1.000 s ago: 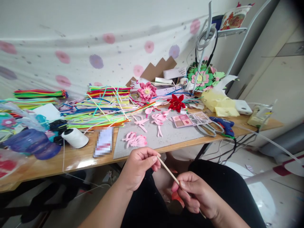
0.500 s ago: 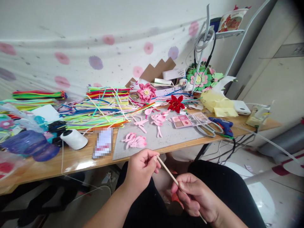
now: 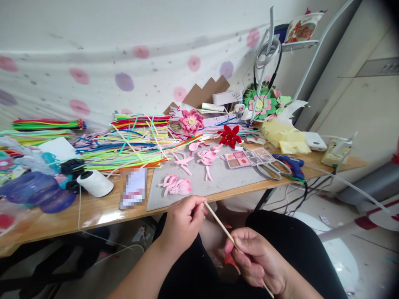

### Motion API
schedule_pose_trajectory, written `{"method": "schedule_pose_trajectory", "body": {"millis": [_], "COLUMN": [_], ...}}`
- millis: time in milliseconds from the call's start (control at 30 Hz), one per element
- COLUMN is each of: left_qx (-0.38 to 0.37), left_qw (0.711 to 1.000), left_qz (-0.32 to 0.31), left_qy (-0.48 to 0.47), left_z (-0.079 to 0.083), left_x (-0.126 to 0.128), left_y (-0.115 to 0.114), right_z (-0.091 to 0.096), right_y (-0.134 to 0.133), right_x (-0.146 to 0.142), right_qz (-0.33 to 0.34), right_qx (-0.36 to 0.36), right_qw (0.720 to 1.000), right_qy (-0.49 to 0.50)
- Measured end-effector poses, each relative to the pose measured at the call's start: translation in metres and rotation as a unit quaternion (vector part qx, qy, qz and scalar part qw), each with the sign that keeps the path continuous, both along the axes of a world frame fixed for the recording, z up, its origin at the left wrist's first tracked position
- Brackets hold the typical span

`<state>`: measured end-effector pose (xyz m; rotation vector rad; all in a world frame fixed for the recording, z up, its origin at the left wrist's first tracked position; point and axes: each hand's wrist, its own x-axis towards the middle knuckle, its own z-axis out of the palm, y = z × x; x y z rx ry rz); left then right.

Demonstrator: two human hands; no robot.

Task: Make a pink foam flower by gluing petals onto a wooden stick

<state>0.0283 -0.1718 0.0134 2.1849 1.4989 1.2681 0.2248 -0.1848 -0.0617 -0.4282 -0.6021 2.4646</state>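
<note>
A thin pale wooden stick [image 3: 220, 222] slants down to the right over my lap, between both hands. At its upper end, the thumb and fingers of my left hand [image 3: 184, 218] are pinched together; whether something small is also in the pinch, I cannot tell. Lower down, my right hand [image 3: 257, 257] is wrapped round the stick, and its tail end sticks out below the palm. Just beyond my left hand, curled pink petals [image 3: 176, 185] lie on the grey mat [image 3: 199, 191]. Another cluster of pink petals [image 3: 207, 158] lies farther back.
Grey-handled scissors [image 3: 267, 171] and a blue glue gun [image 3: 291, 166] lie right of the mat, beside a compartmented palette [image 3: 240, 158]. Behind are a red flower [image 3: 230, 136], a pink flower [image 3: 191, 121] and bundled pipe cleaners [image 3: 131, 143]. A white thread cone [image 3: 96, 183] lies left.
The scene has shifted very slightly left in view. Both hands keep the same hold on the stick, with barely any movement.
</note>
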Motion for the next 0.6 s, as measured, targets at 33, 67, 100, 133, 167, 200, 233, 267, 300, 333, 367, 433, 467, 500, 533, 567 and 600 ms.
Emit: {"method": "schedule_pose_trajectory", "body": {"millis": [33,67,100,133,167,200,233,267,300,333,367,433,467,500,533,567,600], "left_qx": [-0.010,-0.012,-0.010,-0.005,0.002,0.008,0.016,0.021,0.023,0.023,0.021,0.004,-0.012,-0.030,-0.050,-0.069,-0.082], "left_qw": [1.000,1.000,0.999,0.999,0.998,0.996,0.995,0.993,0.992,0.990,0.989,0.990,0.991,0.993,0.993,0.993,0.992], "left_qz": [-0.006,-0.007,-0.008,-0.009,-0.012,-0.017,-0.023,-0.030,-0.037,-0.046,-0.053,-0.062,-0.065,-0.067,-0.068,-0.071,-0.073], "left_qy": [0.003,0.015,0.032,0.051,0.068,0.084,0.097,0.108,0.119,0.128,0.134,0.128,0.115,0.098,0.082,0.072,0.070], "left_z": [0.001,0.001,0.002,0.002,0.002,0.002,0.002,0.003,0.004,0.005,0.006,0.007,0.008,0.008,0.007,0.006,0.005], "left_x": [-0.001,-0.002,-0.003,-0.005,-0.006,-0.008,-0.010,-0.011,-0.012,-0.013,-0.013,-0.014,-0.014,-0.014,-0.015,-0.015,-0.015], "left_y": [0.000,0.001,0.001,0.002,0.002,0.003,0.004,0.004,0.005,0.006,0.006,0.007,0.007,0.007,0.007,0.007,0.007], "right_z": [0.001,0.001,0.002,0.002,0.003,0.003,0.003,0.003,0.003,0.003,0.003,0.002,0.002,0.002,0.002,0.002,0.002], "right_y": [0.000,0.000,0.000,0.000,0.000,-0.001,-0.001,-0.001,-0.001,-0.001,0.000,0.000,0.001,0.001,0.001,0.001,0.001], "right_x": [0.000,0.000,-0.001,-0.001,-0.001,0.000,0.000,0.000,0.001,0.001,0.001,0.002,0.002,0.002,0.003,0.003,0.003], "right_qz": [-0.001,-0.002,-0.004,-0.005,-0.006,-0.005,-0.003,0.000,0.003,0.006,0.009,0.013,0.012,0.009,0.007,0.004,0.001], "right_qx": [-0.001,-0.003,-0.004,-0.004,-0.004,-0.003,-0.003,-0.002,-0.002,-0.003,-0.003,-0.001,-0.001,-0.001,-0.001,-0.001,0.000], "right_qw": [1.000,1.000,1.000,1.000,1.000,1.000,1.000,1.000,1.000,0.999,0.999,0.999,0.999,0.999,0.999,0.999,0.999], "right_qy": [-0.001,-0.002,-0.003,-0.006,-0.009,-0.014,-0.019,-0.024,-0.030,-0.035,-0.038,-0.040,-0.040,-0.039,-0.039,-0.038,-0.038]}}
